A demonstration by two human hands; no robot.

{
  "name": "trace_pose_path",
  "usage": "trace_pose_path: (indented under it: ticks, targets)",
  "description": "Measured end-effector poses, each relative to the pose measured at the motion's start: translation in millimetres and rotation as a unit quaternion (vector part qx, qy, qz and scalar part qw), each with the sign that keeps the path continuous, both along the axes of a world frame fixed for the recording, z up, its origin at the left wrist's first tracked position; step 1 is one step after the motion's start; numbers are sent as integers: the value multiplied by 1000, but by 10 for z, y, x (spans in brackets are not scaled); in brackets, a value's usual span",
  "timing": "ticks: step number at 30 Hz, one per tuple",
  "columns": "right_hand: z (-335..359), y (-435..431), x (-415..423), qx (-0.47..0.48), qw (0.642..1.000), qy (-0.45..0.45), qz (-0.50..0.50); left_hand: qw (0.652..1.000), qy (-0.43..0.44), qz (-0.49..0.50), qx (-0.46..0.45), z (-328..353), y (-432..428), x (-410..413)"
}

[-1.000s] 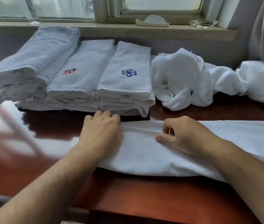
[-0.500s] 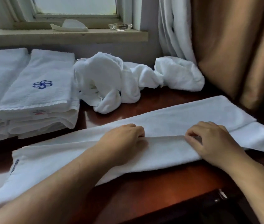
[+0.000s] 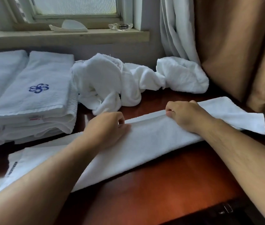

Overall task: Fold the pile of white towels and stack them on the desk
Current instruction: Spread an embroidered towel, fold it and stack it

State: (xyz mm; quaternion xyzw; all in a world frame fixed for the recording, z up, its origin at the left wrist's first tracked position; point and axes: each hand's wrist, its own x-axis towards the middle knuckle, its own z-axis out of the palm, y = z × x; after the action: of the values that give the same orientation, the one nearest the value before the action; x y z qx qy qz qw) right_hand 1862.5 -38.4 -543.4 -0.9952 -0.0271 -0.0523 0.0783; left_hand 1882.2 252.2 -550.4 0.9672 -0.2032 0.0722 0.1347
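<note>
A person's left hand [image 3: 105,127] and right hand [image 3: 185,114], each grip pinching the doubled far edge of a long white towel [image 3: 152,140], work at a glossy reddish-brown tabletop [image 3: 169,179]. The soft terry strip lies from 8 to 2 o'clock. Its uneven loose end at 3 o'clock could drag the layers askew on the slick wood. Neat rectangular folded stacks [image 3: 36,101] sit at 10 o'clock, and the limp crumpled pile [image 3: 112,82] at 12.

Dim, soft daylight enters from the window [image 3: 75,7] at 11 o'clock. The desk [image 3: 169,184] carries a faint orange sheen at 5 o'clock. Edges bow from wide-angle distortion; detail is slightly soft throughout.
</note>
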Motion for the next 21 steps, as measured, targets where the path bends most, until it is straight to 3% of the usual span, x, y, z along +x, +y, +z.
trace_pose_path:
  ticks: [3,7,12,17,21]
  targets:
    - [-18,33,72,-11,1000,19,-15,999,48,9,13,14,231,-23]
    - [-23,627,35,1,999,-50,12,992,121,-38,17,131,820,-162]
    - [-101,1796,-104,27,986,-19,164,994,67,23,78,208,1522,-389]
    - [-86,2138,-37,46,979,-17,197,988,39,132,73,212,2083,-549]
    - [-72,2190,-38,20,980,-39,195,975,-29,176,135,148,2057,-667]
